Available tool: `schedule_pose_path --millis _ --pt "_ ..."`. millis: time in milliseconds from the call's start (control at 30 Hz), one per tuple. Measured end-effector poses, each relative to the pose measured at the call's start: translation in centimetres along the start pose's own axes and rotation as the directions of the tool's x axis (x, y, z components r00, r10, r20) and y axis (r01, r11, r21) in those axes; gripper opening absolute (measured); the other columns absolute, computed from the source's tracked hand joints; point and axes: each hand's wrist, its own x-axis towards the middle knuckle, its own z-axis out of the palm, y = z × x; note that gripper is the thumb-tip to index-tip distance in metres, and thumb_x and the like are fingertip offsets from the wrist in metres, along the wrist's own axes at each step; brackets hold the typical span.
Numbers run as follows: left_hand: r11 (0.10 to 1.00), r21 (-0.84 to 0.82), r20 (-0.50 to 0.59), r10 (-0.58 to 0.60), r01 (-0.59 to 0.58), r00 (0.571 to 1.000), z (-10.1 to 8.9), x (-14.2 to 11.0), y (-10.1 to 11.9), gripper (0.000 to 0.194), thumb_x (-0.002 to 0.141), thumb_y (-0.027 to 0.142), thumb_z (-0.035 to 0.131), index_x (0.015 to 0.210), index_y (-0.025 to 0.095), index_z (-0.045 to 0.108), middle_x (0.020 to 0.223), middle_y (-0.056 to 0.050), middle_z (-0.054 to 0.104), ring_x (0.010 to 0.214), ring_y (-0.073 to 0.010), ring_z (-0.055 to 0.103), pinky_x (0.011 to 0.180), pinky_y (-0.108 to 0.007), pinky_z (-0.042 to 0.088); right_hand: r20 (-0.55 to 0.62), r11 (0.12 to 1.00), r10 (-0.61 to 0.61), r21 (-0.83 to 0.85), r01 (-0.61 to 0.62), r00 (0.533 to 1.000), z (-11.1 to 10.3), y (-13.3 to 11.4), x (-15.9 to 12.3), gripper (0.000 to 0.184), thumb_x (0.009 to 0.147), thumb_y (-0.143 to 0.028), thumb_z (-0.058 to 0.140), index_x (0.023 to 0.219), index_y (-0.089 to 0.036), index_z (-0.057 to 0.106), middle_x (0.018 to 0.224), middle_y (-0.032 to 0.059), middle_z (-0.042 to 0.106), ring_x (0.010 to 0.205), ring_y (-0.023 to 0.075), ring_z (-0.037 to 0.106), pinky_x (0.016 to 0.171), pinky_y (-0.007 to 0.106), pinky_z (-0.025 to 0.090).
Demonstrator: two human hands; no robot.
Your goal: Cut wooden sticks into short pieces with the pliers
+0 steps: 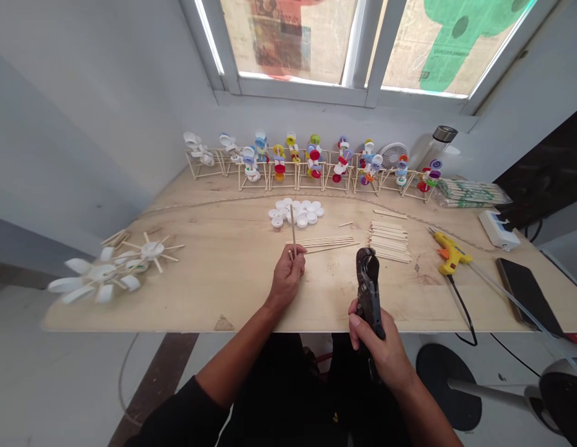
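Note:
My left hand [288, 273] is closed around a thin wooden stick [293, 226], which stands nearly upright above the fist. In my right hand [379, 341] is a black hand cutter [368, 288] with a curved jaw at its top, held over the table's front edge. Long wooden sticks [330, 243] lie just right of my left hand. Beyond them sits a cluster of white bottle caps [302, 214]. A row of short cut sticks [388, 241] lies behind the cutter, with one short piece [345, 223] apart from it.
Small stick frames with coloured cap wheels [314, 164] line the back below the window. White wheel shapes [102, 273] lie at left. On the right are a yellow glue gun [451, 251], a phone [525, 295], a power strip [497, 230], bagged sticks [472, 192] and a bottle [437, 146].

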Motion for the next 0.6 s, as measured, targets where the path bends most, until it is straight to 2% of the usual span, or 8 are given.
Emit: schedule_pose_path --millis 133,233,400,467,600 --pt "0.996 0.066 -0.006 -0.059 0.059 0.998 0.0 -0.3 0.3 0.018 0.082 0.038 0.046 0.089 0.021 0.046 0.05 0.009 0.028 0.041 -0.0064 0.025 0.04 -0.02 0.02 -0.004 1.0 0.005 0.005 -0.005 1.0 0.2 -0.2 0.0 0.024 0.084 -0.041 0.047 0.086 -0.017 0.048 0.057 -0.0044 0.045 0.049 0.011 0.044 0.05 0.024 0.038" --pt "0.994 0.055 0.01 -0.094 0.093 0.996 0.3 -0.5 0.9 0.024 0.081 0.043 0.046 0.083 0.019 0.049 0.048 0.009 0.028 0.04 -0.0065 0.025 0.04 -0.021 0.02 -0.004 1.0 0.009 -0.014 -0.009 1.0 0.2 -0.4 0.0 0.025 0.084 -0.041 0.047 0.086 -0.017 0.049 0.055 -0.0044 0.045 0.049 0.0116 0.045 0.05 0.024 0.038" --pt "0.978 -0.118 0.101 -0.163 0.174 0.981 1.3 -1.1 2.3 0.028 0.081 0.047 0.045 0.081 0.019 0.047 0.047 0.009 0.027 0.038 -0.006 0.023 0.039 -0.02 0.02 -0.021 0.999 -0.023 -0.037 0.022 1.0 0.1 -0.9 0.1 0.023 0.083 -0.039 0.048 0.086 -0.017 0.049 0.056 -0.0041 0.046 0.05 0.011 0.045 0.05 0.024 0.039" --pt "0.975 -0.161 0.108 -0.135 0.152 0.985 1.4 -1.2 2.7 0.027 0.081 0.046 0.045 0.081 0.019 0.047 0.048 0.009 0.031 0.041 -0.0068 0.028 0.042 -0.02 0.025 -0.024 0.998 -0.029 -0.049 0.028 0.999 0.1 -0.9 0.2 0.022 0.083 -0.039 0.049 0.086 -0.017 0.049 0.056 -0.0041 0.046 0.05 0.0111 0.045 0.05 0.024 0.04" --pt "1.0 -0.001 0.051 0.004 -0.004 0.999 1.1 -1.4 3.0 0.024 0.084 0.042 0.044 0.082 0.019 0.05 0.055 0.004 0.044 0.054 -0.0099 0.042 0.057 -0.024 0.036 -0.023 0.998 -0.033 -0.047 0.032 0.999 0.2 -0.8 0.1 0.024 0.083 -0.041 0.049 0.086 -0.017 0.05 0.056 -0.0043 0.046 0.05 0.0113 0.046 0.05 0.024 0.04"
